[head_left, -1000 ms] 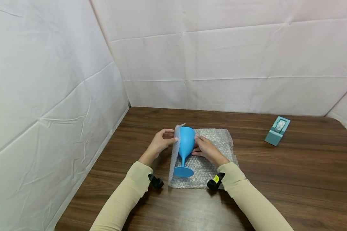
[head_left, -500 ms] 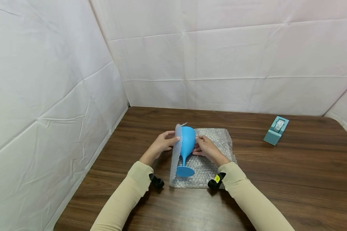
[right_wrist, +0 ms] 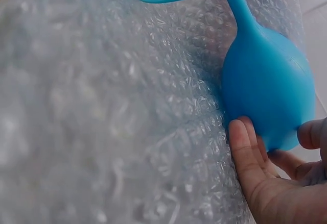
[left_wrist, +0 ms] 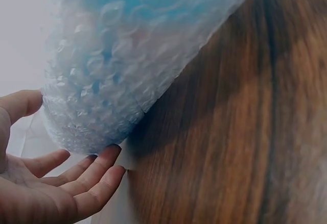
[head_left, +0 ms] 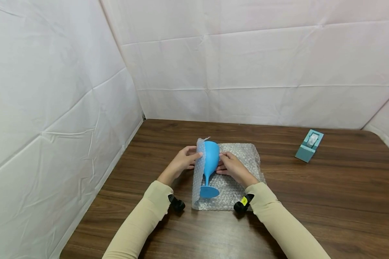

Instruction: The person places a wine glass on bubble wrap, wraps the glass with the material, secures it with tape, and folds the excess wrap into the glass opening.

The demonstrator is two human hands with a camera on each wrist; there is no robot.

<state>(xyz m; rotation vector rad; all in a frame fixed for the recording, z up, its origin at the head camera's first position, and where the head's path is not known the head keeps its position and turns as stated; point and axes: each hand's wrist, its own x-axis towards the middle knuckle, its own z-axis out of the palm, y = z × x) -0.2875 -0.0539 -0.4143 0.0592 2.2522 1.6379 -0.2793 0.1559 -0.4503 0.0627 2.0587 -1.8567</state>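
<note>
A blue goblet (head_left: pixel 211 158) lies on a sheet of bubble wrap (head_left: pixel 240 154), its foot towards me. The sheet's left part is folded up along the goblet's left side and covers part of it. My left hand (head_left: pixel 181 160) holds this raised part, thumb on top and fingertips under the fold, as the left wrist view shows with its bubble wrap (left_wrist: pixel 97 86). From the right, my right hand (head_left: pixel 232 167) grips the goblet's bowl near the rim. In the right wrist view, thumb and fingers lie about the bowl (right_wrist: pixel 271 81), fingertips low beside the wrap.
A teal tape dispenser (head_left: pixel 309 145) with a roll in it stands at the back right of the brown wooden table (head_left: pixel 311 194). White cloth walls (head_left: pixel 246 64) rise behind the table and along its left side.
The goblet and the raised edge of the wrap have shifted slightly to the right, and the foot has swung a little right. My left hand has followed. The right hand has hardly moved.
</note>
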